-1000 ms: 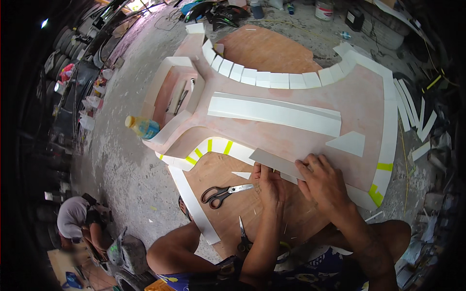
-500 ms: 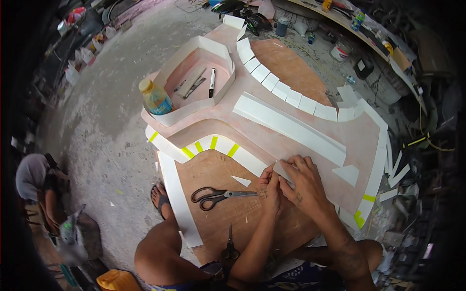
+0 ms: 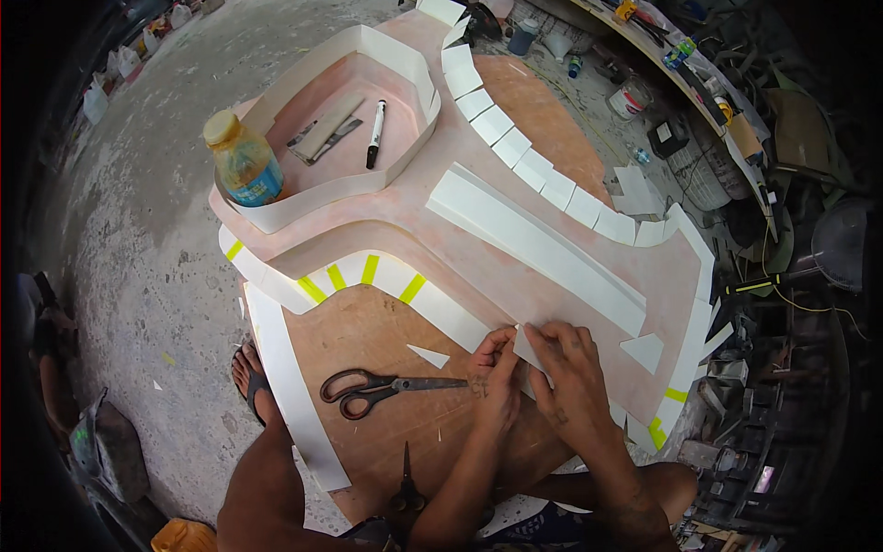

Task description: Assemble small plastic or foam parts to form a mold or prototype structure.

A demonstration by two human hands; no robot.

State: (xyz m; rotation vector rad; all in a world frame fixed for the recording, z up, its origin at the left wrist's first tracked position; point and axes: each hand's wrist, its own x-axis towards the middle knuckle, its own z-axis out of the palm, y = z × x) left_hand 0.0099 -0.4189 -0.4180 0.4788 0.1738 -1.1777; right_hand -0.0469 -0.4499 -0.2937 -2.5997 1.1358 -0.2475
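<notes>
Between both hands, at the near edge of a large pink moulded panel (image 3: 386,204), is a small white card piece (image 3: 528,351). My left hand (image 3: 497,373) pinches its left side, and my right hand (image 3: 567,368) grips the other side with bent fingers. Black-handled scissors (image 3: 391,390) lie on the brown board (image 3: 377,331) with their tips near my left wrist. Smaller dark scissors (image 3: 407,492) rest closer to me, between my legs. A white triangular scrap (image 3: 430,355) lies to the left of my left hand, another scrap (image 3: 643,350) beyond my right hand. Yellow tape (image 3: 370,269) crosses the white curved edging.
A folded white strip (image 3: 543,248) lies along the panel. Its walled recess holds a marker (image 3: 376,134), flat tools (image 3: 328,129) and a capped bottle (image 3: 243,158). White card tabs (image 3: 512,147) line the far curve. A cluttered bench (image 3: 681,83) stands at far right.
The whole view has shifted, so the panel now appears lower and further left. Both hands still hold the white card piece, which stands slightly more upright between the fingers.
</notes>
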